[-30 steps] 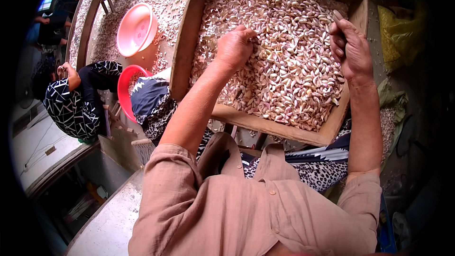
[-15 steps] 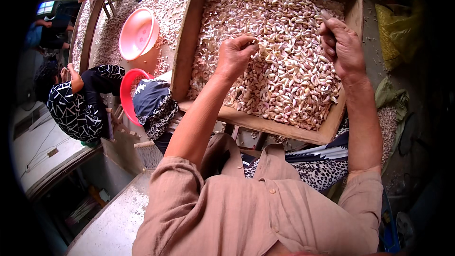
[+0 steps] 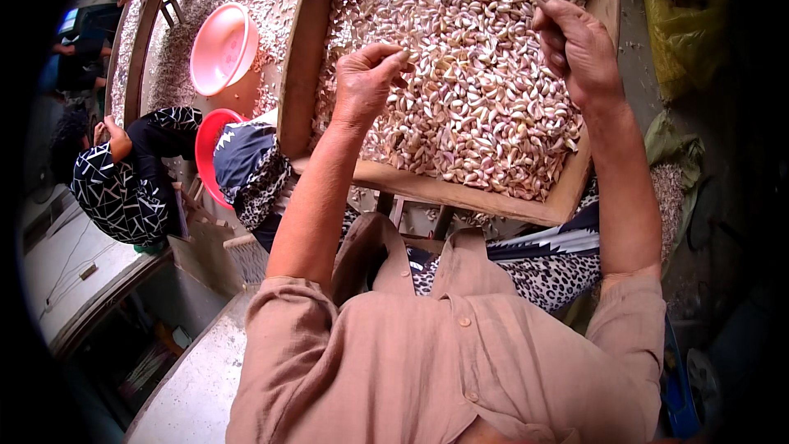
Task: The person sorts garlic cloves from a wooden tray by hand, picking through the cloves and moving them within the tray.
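A shallow wooden tray (image 3: 427, 187) full of loose garlic cloves (image 3: 472, 107) lies before me. Over its left part is my left hand (image 3: 367, 82), its thumb and forefinger pinched together; a small pale bit shows at the tips, too small to name. My right hand (image 3: 580, 51) is raised over the tray's right side with the fingers curled in. A greyish tip stands out at its thumb and forefinger, and I cannot make out whether it is a held thing. Both hands are apart from each other.
A pink basin (image 3: 223, 49) and a red basin (image 3: 212, 152) stand left of the tray. A person in a patterned top (image 3: 115, 197) crouches there. Garlic skins litter the floor (image 3: 271, 0). A yellow sack (image 3: 682, 41) lies at the right, a greenish sack (image 3: 670, 148) nearer.
My left hand has moved left, away from my right hand, its pinch kept. The whole view has shifted slightly, with the tray now higher and more to the left.
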A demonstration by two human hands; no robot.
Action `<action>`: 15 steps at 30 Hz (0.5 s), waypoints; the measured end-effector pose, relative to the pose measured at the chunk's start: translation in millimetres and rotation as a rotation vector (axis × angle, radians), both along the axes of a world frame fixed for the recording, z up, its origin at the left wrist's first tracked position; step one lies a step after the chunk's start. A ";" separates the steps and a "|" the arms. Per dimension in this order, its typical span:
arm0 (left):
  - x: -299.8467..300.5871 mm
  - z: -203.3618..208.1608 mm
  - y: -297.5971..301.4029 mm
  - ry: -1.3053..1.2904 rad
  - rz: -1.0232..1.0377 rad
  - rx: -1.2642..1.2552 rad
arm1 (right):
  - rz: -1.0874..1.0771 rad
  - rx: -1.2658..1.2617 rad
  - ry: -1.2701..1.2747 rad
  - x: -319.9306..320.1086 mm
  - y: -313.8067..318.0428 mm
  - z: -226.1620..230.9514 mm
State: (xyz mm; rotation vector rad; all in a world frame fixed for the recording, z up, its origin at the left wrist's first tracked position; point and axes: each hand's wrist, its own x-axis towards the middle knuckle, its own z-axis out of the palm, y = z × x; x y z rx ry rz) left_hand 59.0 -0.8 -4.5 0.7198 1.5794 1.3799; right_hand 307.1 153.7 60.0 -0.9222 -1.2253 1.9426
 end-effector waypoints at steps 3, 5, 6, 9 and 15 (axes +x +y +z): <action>-5.7 -5.2 -7.3 0.072 0.007 -0.022 | 0.011 0.020 -0.055 2.1 1.6 1.2; -9.1 -8.3 -10.6 0.108 0.015 -0.046 | 0.039 0.015 -0.040 3.4 2.8 0.2; -10.5 -9.2 -11.7 0.128 0.013 -0.062 | 0.043 0.018 -0.041 3.8 2.4 -0.1; -15.1 -20.1 -12.0 0.591 0.008 0.073 | 0.038 0.013 -0.033 1.0 -0.7 0.3; 30.3 -14.4 -15.6 0.787 -0.310 -0.116 | 0.033 0.027 -0.040 0.1 -3.2 -0.1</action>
